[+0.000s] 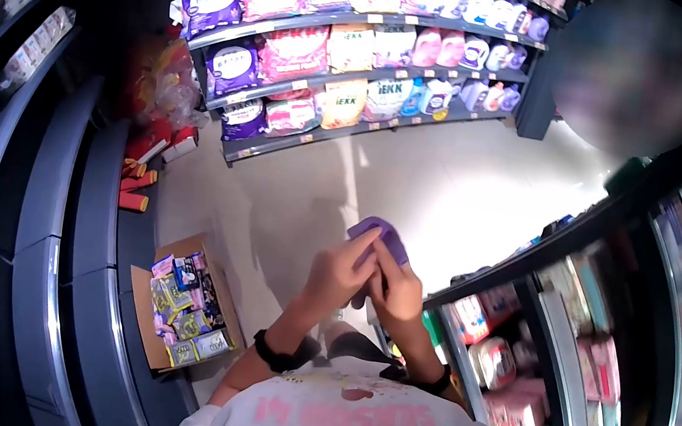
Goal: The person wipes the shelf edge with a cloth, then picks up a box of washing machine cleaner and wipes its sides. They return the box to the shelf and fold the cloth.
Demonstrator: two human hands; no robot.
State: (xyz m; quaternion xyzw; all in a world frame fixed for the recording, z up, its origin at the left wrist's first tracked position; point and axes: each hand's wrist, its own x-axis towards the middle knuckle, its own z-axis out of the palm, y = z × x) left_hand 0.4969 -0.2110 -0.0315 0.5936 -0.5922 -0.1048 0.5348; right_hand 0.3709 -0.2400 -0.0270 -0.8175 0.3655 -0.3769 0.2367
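A small purple item with a rounded edge (397, 244) is held out in front of my chest, over the floor. My left hand (335, 273) is closed on its left side, the index finger pointing up along it. From the other side my right hand (397, 295) grips it too, fingers bent inward and nearly meeting those of the left. The fingers cover much of the item, and its kind cannot be made out. Dark bands circle both wrists.
An open cardboard box (231, 316) of small colourful packets stands at lower left, beside grey shelving (36, 281). Ahead is a shelf rack (318, 134) with large bags and bottles. Stocked shelves (556, 318) run along the right. Red goods (152, 138) and plastic bags lie at left.
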